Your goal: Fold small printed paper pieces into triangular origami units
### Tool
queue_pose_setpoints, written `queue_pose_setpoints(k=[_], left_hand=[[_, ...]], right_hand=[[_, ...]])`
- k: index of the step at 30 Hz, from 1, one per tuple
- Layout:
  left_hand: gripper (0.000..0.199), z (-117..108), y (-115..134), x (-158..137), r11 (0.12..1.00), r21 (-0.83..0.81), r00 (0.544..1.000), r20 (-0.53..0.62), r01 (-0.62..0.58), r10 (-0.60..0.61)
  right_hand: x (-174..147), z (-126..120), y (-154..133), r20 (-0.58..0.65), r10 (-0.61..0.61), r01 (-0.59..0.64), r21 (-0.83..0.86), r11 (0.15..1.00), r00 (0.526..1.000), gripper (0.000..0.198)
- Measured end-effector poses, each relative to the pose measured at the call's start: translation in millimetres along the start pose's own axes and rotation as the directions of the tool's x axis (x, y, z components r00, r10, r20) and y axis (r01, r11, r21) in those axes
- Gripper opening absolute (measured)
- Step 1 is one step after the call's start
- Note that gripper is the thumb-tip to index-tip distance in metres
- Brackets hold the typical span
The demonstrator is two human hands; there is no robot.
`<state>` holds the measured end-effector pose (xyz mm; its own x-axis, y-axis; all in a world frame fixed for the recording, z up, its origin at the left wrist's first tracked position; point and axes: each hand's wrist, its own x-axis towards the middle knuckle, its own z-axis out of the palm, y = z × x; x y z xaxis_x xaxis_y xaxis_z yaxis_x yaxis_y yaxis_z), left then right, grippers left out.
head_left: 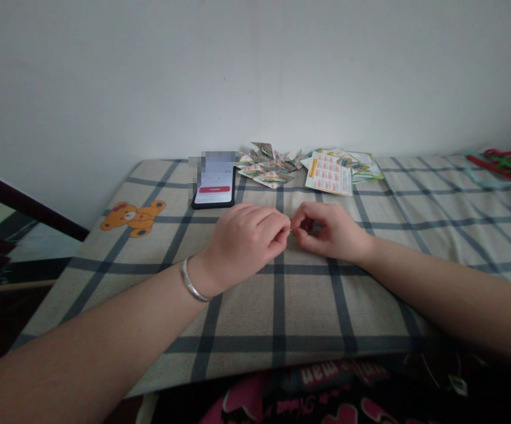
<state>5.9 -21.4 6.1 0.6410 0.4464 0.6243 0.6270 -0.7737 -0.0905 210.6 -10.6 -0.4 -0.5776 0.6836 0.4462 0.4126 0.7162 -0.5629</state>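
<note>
My left hand (249, 241), with a silver bangle (189, 281) at its wrist, is closed with the fingers curled in over the middle of the table. Facing it, my right hand (332, 232) pinches thumb and forefinger together. The fingertips of both hands almost meet. A tiny pale sliver shows between them, too small to name, and most of it is hidden by the fingers. Behind the hands lie a pile of folded printed paper pieces (268, 168) and a stack of flat printed cards (330, 175).
A phone (213, 179) with a lit screen lies at the back left of the checked tablecloth (242, 318). Left of it is an orange teddy bear picture (134, 218). Coloured strips (503, 165) lie at the far right. A white wall (255, 70) rises behind the table.
</note>
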Motion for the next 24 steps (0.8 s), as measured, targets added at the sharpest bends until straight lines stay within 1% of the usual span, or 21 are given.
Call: queue_pose_setpoints(k=[10, 17, 19, 24], left_hand=[[0.009, -1.8, -0.1, 1.0, 1.000, 0.017, 1.000, -0.018, -0.006, 0.006], [0.008, -0.9, -2.2, 0.6, 1.000, 0.012, 0.999, -0.040, 0.003, -0.002], [0.008, 0.0, -3.0, -0.1, 1.000, -0.003, 0.999, -0.033, 0.011, -0.011], [0.015, 1.1, -2.9, -0.9, 1.000, -0.023, 0.999, 0.031, 0.013, -0.013]], right_hand=[[-0.5, -2.0, 1.6, -0.017, -0.018, 0.017, -0.059, 0.998, 1.000, 0.006], [-1.3, -2.6, 2.9, -0.041, 0.010, -0.012, -0.031, 0.999, 0.999, 0.006], [-1.5, -2.8, 2.7, -0.028, 0.000, -0.001, -0.042, 0.999, 1.000, 0.008], [-1.7, -3.3, 0.4, 0.035, -0.064, 0.067, -0.101, 0.993, 0.997, 0.021]])
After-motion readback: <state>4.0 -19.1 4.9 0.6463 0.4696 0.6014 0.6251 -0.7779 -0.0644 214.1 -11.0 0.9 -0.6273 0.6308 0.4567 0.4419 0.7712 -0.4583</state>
